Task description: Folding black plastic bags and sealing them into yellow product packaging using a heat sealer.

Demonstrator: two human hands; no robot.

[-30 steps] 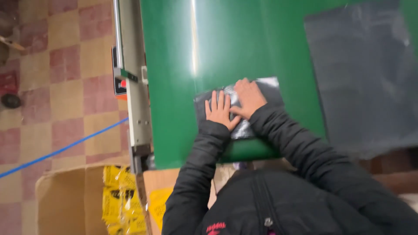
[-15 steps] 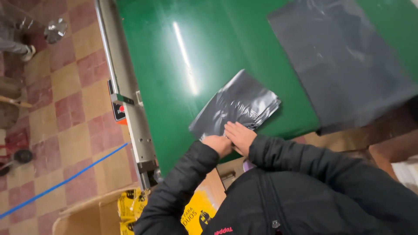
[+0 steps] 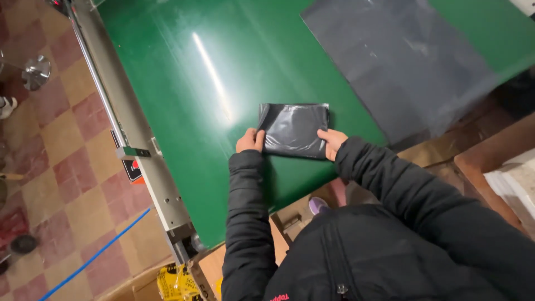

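Black plastic bag [image 3: 293,130], folded into a flat packet, lies on the green table [image 3: 184,83] at frame centre. Both black-sleeved arms reach up from the lower frame. Left hand [image 3: 250,140] grips the packet's left edge; right hand [image 3: 332,141] grips its right edge, fingers curled closed on it. Contents cannot be seen. Grey sheet [image 3: 401,61] lies upper right.

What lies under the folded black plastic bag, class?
The black plastic bag lies on the green belt, held by left hand and right hand. Anything inside is hidden.
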